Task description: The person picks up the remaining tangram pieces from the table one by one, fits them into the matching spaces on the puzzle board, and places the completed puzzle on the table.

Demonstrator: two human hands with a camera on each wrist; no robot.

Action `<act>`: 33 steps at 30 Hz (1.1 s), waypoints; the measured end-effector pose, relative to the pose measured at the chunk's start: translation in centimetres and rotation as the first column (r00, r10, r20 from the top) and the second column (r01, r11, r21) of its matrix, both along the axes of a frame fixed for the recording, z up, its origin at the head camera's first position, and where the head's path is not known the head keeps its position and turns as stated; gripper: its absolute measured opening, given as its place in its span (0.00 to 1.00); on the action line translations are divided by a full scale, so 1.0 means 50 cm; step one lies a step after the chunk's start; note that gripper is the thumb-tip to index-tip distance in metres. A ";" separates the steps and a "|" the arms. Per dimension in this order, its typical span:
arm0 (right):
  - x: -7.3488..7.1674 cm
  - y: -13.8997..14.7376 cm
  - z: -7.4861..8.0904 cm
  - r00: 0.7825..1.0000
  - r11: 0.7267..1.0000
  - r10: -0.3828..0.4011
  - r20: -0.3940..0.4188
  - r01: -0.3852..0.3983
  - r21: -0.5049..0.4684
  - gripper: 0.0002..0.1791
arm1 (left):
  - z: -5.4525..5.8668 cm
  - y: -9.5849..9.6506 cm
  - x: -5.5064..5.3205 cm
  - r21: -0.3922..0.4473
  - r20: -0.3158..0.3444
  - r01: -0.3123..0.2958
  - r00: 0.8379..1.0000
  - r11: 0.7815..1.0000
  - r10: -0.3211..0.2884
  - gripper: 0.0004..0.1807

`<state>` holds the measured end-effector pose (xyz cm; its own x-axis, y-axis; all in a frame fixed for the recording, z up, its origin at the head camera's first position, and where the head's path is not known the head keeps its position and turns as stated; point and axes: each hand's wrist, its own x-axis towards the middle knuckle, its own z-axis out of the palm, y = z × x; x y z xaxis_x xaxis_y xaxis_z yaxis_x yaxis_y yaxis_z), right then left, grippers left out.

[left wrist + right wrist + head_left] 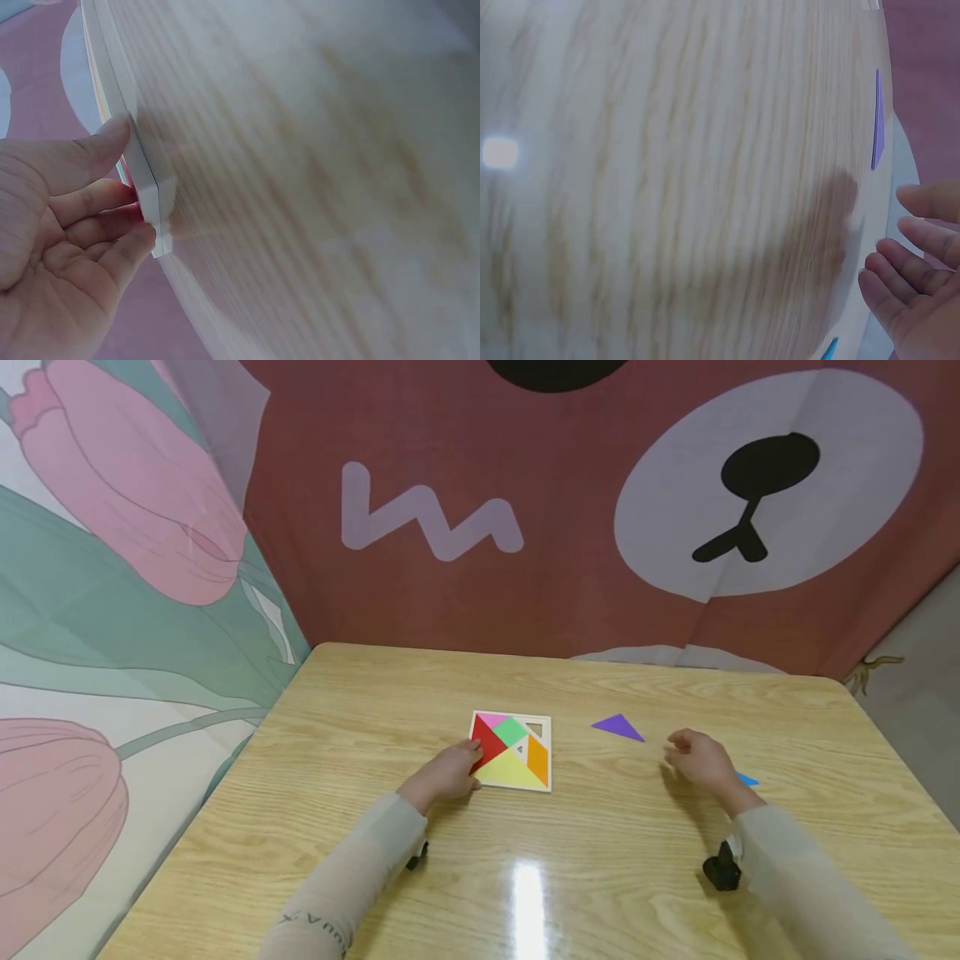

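A square white tangram tray (546,743) lies flat on the table, with my left hand (446,772) gripping its near left corner. In the left wrist view, the thumb presses one edge and the fingers bend against the adjoining one. Inside sit a red triangle (491,745), partly under my fingertips, a yellow triangle (513,770), an orange parallelogram (537,760), a green square (511,732) and a pink triangle (493,719). Two triangular gaps show in it. My right hand (701,758) hovers loosely curled, holding nothing, between a purple triangle (619,727) and a blue piece (747,779), which the wrist partly hides.
The light wooden table (607,860) has its far edge against a curtain (450,602) with a cartoon print. A floral cloth (150,652) hangs on the left. Light glares off the tabletop near the front.
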<state>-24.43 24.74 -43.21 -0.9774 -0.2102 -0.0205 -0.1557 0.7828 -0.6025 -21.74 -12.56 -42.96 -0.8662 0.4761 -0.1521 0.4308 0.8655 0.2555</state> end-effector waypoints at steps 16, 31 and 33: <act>0.012 0.058 0.000 1.000 0.992 0.023 -0.009 -0.022 0.121 0.21 | 0.000 0.000 0.001 -0.018 0.042 -0.027 0.999 0.999 0.028 0.29; 0.022 0.109 0.010 0.997 0.981 -0.041 0.064 0.028 0.192 0.25 | -0.001 0.000 0.001 -0.017 0.024 -0.025 0.999 1.000 0.026 0.28; 0.024 0.114 0.009 0.995 0.981 -0.051 0.085 0.034 0.190 0.28 | -0.001 0.000 0.002 -0.016 0.024 -0.023 0.999 1.000 0.023 0.28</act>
<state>-23.22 30.46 -42.74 -0.9779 -0.1527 -0.1431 -0.0723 0.8883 -0.4536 -21.66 -12.58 -42.99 -0.8730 0.4532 -0.1803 0.4045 0.8793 0.2515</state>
